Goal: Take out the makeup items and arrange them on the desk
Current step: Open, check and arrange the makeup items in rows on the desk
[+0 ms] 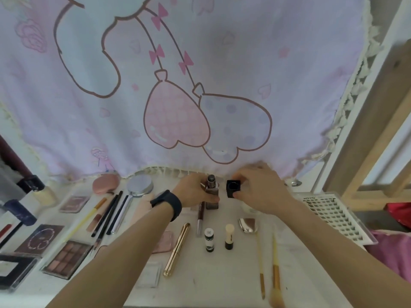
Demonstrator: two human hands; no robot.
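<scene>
Item 1: square brown bottle (211, 196), upright at the back centre of the tabletop (222, 276), its base on or just above the surface; which one cannot be told. Grey neck uncovered. Left hand (193, 190) grips it from the left, fingers (214, 199) curled round the lower body and clamped on it. Dark wristband (167, 204) on that wrist.

Item 2: black square cap (233, 188), just beside the bottle's neck on the right and apart from it, hollow side facing the camera. Right hand (260, 189) pinches it, thumb under and fingers over the top.

Item 3: near row in front of the bottle, lying or standing free: gold tube (177, 250), small black-and-white bottle (209, 239), cream-tipped stick (229, 236), two yellow-handled brushes (275, 276).

Item 4: left side: eyeshadow palette (66, 258), dark pencils (106, 216), round silver compact (140, 185).

Item 5: right side: lash tray (335, 216).

Backdrop: printed pink cloth (200, 85) hanging behind.
</scene>
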